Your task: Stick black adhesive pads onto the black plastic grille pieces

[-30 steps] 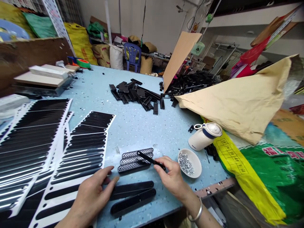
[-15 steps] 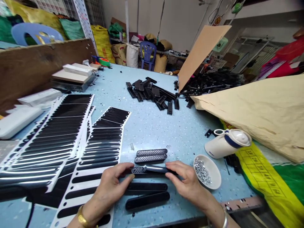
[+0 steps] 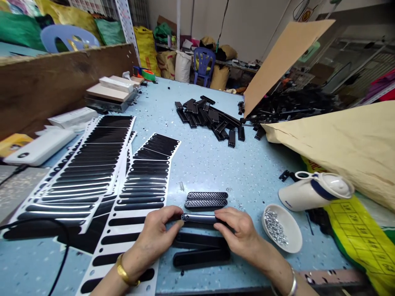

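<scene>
My left hand (image 3: 162,230) pinches the left end of a dark, rounded strip (image 3: 199,218) between thumb and fingers. At the strip's right end, my right hand (image 3: 239,230) grips it the same way. The strip's upper face looks smooth and covers the piece under it. Just beyond lie two black bars with a lattice pattern (image 3: 206,199). Nearer me are two smooth black bars (image 3: 201,258), one slightly angled. Left of my hands, a white sheet of black strips (image 3: 145,181) runs under my left forearm.
A white bowl of small metal pieces (image 3: 294,234) sits right of my right hand, below a white cup (image 3: 304,193). Black parts (image 3: 212,117) are piled farther back. More strip sheets (image 3: 92,160) cover the left side. Brown paper (image 3: 339,131) spreads at right.
The strip has shifted left and now lies along the bar, covering the lattice that showed at its left end. Both hands hold its ends. The camera view has turned slightly.
</scene>
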`<act>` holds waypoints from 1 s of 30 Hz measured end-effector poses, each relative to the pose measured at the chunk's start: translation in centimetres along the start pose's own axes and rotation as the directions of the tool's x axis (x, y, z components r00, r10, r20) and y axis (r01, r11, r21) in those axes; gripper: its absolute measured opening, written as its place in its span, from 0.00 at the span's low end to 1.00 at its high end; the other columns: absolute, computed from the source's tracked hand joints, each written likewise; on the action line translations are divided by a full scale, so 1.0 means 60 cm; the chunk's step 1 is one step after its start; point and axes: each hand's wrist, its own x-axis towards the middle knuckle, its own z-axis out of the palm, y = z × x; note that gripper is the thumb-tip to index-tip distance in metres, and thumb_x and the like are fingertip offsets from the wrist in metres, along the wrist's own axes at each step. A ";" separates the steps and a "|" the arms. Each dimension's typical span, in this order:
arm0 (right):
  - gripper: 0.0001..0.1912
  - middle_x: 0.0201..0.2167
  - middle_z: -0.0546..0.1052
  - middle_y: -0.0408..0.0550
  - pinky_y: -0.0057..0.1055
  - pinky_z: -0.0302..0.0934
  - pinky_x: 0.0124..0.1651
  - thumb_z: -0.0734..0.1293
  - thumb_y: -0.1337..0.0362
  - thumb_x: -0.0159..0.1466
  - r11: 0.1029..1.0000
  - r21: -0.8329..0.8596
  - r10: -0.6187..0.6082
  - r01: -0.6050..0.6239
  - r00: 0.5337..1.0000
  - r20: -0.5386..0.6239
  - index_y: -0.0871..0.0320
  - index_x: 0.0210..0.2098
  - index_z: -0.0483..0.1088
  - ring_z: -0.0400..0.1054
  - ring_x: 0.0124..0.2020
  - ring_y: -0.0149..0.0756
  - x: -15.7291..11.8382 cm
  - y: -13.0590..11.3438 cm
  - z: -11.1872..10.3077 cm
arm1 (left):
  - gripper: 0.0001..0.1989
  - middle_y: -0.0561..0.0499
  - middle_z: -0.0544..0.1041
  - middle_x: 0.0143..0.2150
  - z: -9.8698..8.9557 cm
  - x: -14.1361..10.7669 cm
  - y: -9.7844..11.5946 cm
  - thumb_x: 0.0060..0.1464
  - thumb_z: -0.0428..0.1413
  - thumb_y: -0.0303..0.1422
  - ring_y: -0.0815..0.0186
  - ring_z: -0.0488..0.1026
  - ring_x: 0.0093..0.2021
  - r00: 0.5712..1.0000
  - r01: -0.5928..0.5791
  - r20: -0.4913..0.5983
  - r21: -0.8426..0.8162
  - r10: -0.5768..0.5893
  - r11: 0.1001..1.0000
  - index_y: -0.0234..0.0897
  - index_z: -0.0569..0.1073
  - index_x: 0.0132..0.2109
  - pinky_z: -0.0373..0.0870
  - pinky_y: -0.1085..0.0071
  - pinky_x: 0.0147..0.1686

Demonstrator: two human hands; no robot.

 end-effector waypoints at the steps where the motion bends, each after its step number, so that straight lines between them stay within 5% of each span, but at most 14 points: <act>1: 0.09 0.37 0.81 0.54 0.39 0.71 0.43 0.66 0.70 0.63 1.000 0.004 -0.002 0.002 1.000 0.005 0.61 0.41 0.77 0.75 0.39 0.42 0.000 0.000 0.001 | 0.07 0.54 0.80 0.30 0.000 0.000 0.000 0.53 0.54 0.31 0.64 0.77 0.31 1.000 -0.003 -0.001 0.003 0.003 1.000 0.38 0.76 0.36 0.71 0.69 0.33; 30: 0.09 0.36 0.80 0.55 0.41 0.69 0.40 0.65 0.70 0.64 0.998 -0.060 0.002 -0.001 1.000 0.017 0.62 0.41 0.77 0.74 0.37 0.44 0.001 -0.008 0.016 | 0.07 0.54 0.82 0.33 0.007 -0.002 -0.015 0.55 0.56 0.29 0.66 0.79 0.32 0.990 -0.118 -0.078 0.026 0.120 0.993 0.39 0.78 0.40 0.74 0.72 0.34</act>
